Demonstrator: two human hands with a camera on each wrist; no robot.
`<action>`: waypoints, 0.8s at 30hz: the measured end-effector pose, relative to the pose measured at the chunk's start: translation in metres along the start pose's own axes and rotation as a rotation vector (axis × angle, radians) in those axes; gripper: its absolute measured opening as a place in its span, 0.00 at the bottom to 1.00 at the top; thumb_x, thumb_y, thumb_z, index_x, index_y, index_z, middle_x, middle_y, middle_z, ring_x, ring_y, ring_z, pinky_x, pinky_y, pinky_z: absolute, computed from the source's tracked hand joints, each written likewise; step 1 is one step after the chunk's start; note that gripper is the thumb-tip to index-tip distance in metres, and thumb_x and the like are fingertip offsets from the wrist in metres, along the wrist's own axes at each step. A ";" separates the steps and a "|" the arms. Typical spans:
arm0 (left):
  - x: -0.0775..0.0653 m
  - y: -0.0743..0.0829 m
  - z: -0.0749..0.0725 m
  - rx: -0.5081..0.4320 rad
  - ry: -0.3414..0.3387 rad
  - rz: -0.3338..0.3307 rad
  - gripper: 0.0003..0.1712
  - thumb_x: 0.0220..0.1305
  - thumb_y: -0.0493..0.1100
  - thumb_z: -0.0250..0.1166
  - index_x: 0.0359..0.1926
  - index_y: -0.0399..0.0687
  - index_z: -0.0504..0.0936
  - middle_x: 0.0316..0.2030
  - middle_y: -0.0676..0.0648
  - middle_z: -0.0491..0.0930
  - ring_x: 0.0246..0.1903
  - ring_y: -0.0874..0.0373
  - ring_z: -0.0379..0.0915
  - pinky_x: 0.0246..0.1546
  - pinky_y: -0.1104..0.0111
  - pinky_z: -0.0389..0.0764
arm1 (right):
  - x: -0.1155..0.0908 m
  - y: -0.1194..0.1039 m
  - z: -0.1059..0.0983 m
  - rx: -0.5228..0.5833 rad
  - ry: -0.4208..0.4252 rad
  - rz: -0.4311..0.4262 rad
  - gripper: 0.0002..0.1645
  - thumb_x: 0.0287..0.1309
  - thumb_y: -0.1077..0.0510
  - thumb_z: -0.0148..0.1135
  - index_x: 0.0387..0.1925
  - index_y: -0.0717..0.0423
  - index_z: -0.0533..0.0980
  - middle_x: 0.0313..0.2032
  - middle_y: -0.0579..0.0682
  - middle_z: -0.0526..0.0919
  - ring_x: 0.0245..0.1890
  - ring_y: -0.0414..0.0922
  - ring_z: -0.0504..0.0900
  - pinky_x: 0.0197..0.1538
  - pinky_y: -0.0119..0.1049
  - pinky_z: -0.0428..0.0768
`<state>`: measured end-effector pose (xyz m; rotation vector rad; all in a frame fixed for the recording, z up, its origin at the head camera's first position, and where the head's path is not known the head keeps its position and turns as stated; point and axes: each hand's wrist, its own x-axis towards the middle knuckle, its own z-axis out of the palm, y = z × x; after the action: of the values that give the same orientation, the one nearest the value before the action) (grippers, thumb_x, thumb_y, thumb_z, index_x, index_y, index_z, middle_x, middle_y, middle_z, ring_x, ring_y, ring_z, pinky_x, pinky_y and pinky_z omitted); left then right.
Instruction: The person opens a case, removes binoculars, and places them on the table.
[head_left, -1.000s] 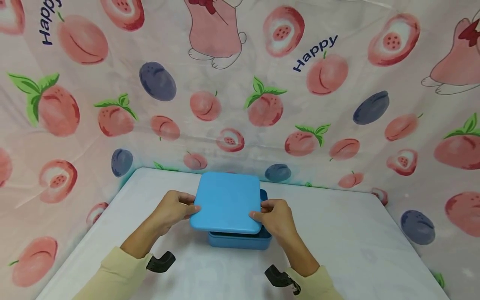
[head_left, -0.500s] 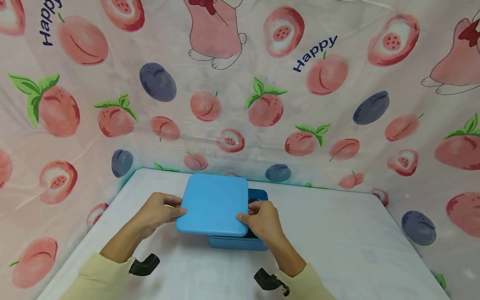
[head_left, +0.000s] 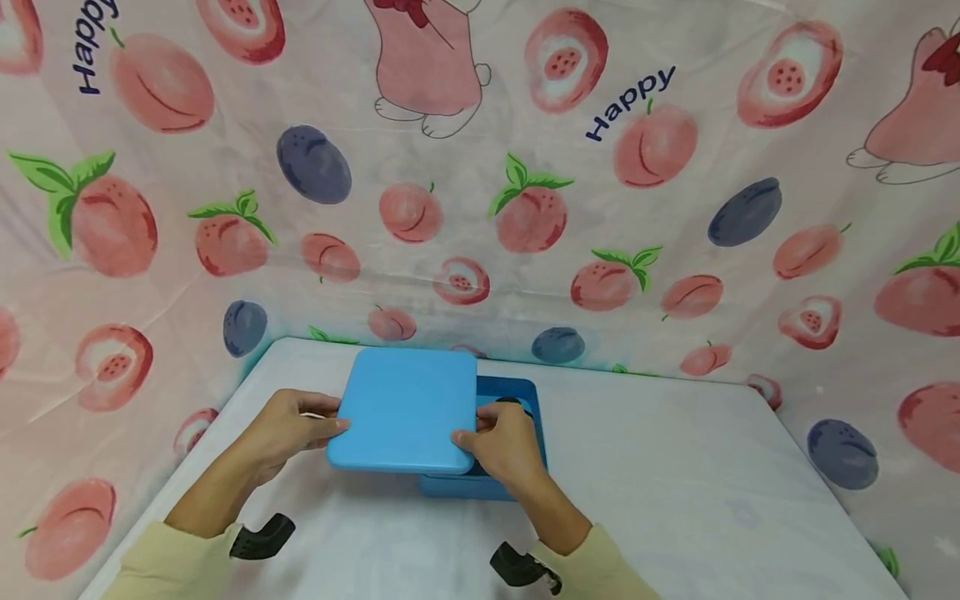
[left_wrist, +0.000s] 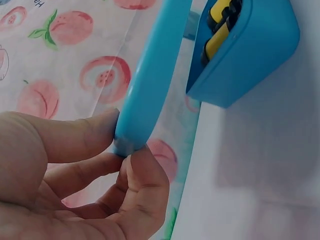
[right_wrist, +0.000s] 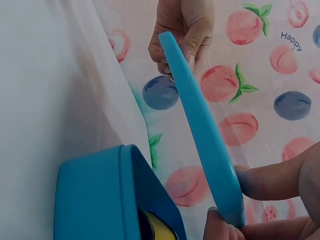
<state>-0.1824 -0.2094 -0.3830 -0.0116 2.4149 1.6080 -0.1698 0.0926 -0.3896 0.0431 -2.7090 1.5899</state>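
While the background is filled by a pink cloth (head_left: 480, 158) printed with fruit and lettering, the space before it is taken up by a white tabletop (head_left: 660, 492). Toward the tabletop's far side a blue box (head_left: 465, 487) is set upright, its opening turned upward. Above it a flat, round-cornered lid (head_left: 408, 408) of lighter blue is held roughly level. As can be seen in both wrist views, the lid is separated from the box's rim, and in the head view it is shown offset to the left: the left part of the box is overhung, while a strip of the opening along the right is left exposed.

By the left hand (head_left: 288, 427) the lid's left edge is pinched between thumb and fingers, beyond the box's left side. By the right hand (head_left: 510, 439) the right edge is gripped toward its near corner, the thumb laid on top. This sideways offset is judged to be the relation on which the next move turns: the box is placed to the right of the left hand but almost directly beneath the right hand, which is thus the nearer one. Since the lid is seen as nearly square, no long axis can be made out.

Inside the box, yellow and black objects (left_wrist: 217, 42) are glimpsed, too hidden to be identified.
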 end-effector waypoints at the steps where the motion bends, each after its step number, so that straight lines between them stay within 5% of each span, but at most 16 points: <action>1: -0.001 -0.001 -0.002 0.000 0.000 0.004 0.34 0.69 0.41 0.71 0.66 0.22 0.73 0.61 0.29 0.77 0.46 0.60 0.83 0.51 0.62 0.89 | 0.000 -0.001 0.001 -0.001 -0.002 0.004 0.27 0.57 0.60 0.77 0.55 0.70 0.82 0.39 0.56 0.84 0.39 0.46 0.82 0.40 0.38 0.84; 9: -0.004 -0.010 -0.016 -0.001 0.002 0.014 0.35 0.69 0.41 0.71 0.67 0.21 0.71 0.61 0.28 0.77 0.45 0.62 0.83 0.49 0.65 0.90 | 0.000 -0.008 0.014 0.037 -0.029 0.072 0.28 0.57 0.59 0.78 0.56 0.69 0.81 0.38 0.54 0.82 0.37 0.46 0.80 0.37 0.34 0.82; 24: -0.014 -0.025 -0.042 0.004 0.019 -0.007 0.35 0.68 0.42 0.72 0.66 0.21 0.72 0.54 0.37 0.83 0.43 0.63 0.84 0.47 0.68 0.90 | -0.002 -0.020 0.040 0.049 -0.061 0.037 0.25 0.56 0.60 0.79 0.53 0.67 0.82 0.33 0.52 0.80 0.33 0.45 0.78 0.36 0.34 0.83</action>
<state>-0.1732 -0.2596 -0.3872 -0.0343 2.4295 1.6077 -0.1670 0.0480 -0.3912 0.0414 -2.7308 1.6930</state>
